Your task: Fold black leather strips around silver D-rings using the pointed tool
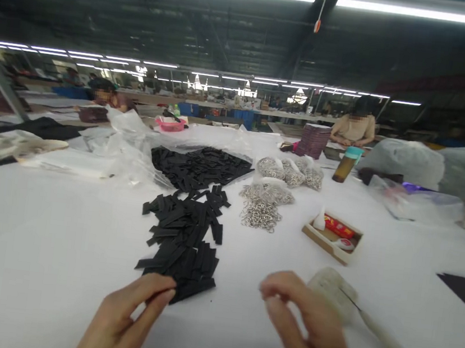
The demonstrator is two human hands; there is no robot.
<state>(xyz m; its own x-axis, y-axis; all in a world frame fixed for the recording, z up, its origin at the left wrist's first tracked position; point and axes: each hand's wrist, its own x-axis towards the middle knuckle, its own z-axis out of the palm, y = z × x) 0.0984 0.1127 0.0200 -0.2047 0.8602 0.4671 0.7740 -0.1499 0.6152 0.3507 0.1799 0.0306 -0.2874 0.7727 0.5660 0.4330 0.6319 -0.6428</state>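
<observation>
My left hand [130,315] is at the near end of a loose pile of black strips [187,219]. Its thumb and forefinger are pinched together beside the end of the nearest strip; whether that strip is between them is hidden. To the right, my right hand [307,327] hovers over the white table, somewhat blurred. Its thumb and forefinger curl tip to tip, and anything between them is too small to make out. Beyond the hands lies a heap of small metal rings [261,214]. Just behind my right hand is a pale, flat block [332,291], partly covered by it.
A pointed tool with a pale handle [382,333] rests against the block. Farther back are a small open box [330,237], bagged metal rings [290,171], a bottle [347,164] and a larger heap of black strips [202,164]. Other people work in the background.
</observation>
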